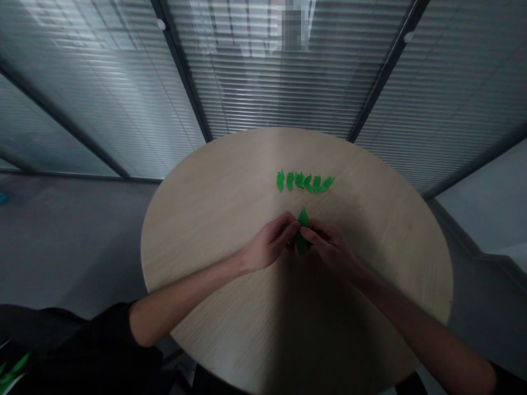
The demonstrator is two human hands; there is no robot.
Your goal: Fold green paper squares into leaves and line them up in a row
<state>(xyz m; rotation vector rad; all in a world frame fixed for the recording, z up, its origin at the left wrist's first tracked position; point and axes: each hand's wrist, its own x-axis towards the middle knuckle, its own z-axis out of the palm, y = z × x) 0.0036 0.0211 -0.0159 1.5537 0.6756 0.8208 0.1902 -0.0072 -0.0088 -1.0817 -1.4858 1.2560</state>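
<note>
Leaf-shaped green piece (pixel 303 218), upright from my head view, sits right at the meeting of the two hands. On my feed, the left hand (pixel 269 242) pinches it from one side and the right hand (pixel 331 246) from the other, so I read both grips as closed on the same piece. Its pointed upper end stands clear beyond the fingertips, its lower end shows darker beneath the thumbs, and the digits cover part of the middle (how the hidden fingers are placed, I cannot tell).

The held piece is slim, widest along the middle and tapered to a point at both ends. Just beyond it, on the far side from the body, I count six smaller green leaf pieces (pixel 290 181) in an uneven row; the two at the left end stand apart, while those near the middle crowd together, and the rightmost one leans outward. Their edges look jagged, though the blur keeps me from judging the material.

Under everything is a round table (pixel 214 214) with a pale, wood-grained top, a deep shadow falling across its near part. Slatted blinds (pixel 263 93) between dark, straight frames back it, and a smooth grey floor (pixel 74 236) spreads to the left.
</note>
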